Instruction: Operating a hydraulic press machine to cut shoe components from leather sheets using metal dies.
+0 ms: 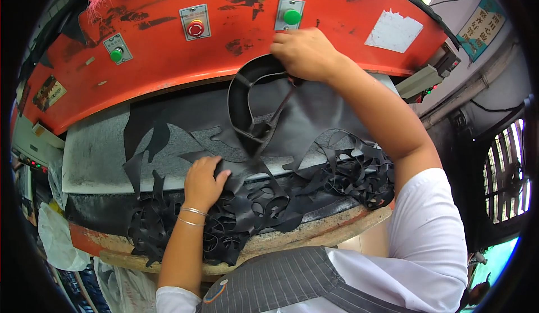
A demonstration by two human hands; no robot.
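My right hand (306, 54) is raised and closed around the upper end of a cutting die (240, 98), a curved dark metal frame with thin edges and crossbars. The die hangs tilted above a sheet of black leather (325, 110), its lower tip close to the leather. My left hand (205, 179) lies on the near edge of the leather, thumb apart from the fingers. The leather has cut-out gaps, through which the grey cutting board (95, 155) shows.
Tangled black leather scraps (359, 172) hang over the near edge and the worn wooden ledge (331, 223). Behind the board stands an orange press (157, 60) with green buttons (291, 17) and a red button (195, 28). A plastic bag (62, 237) hangs at the left.
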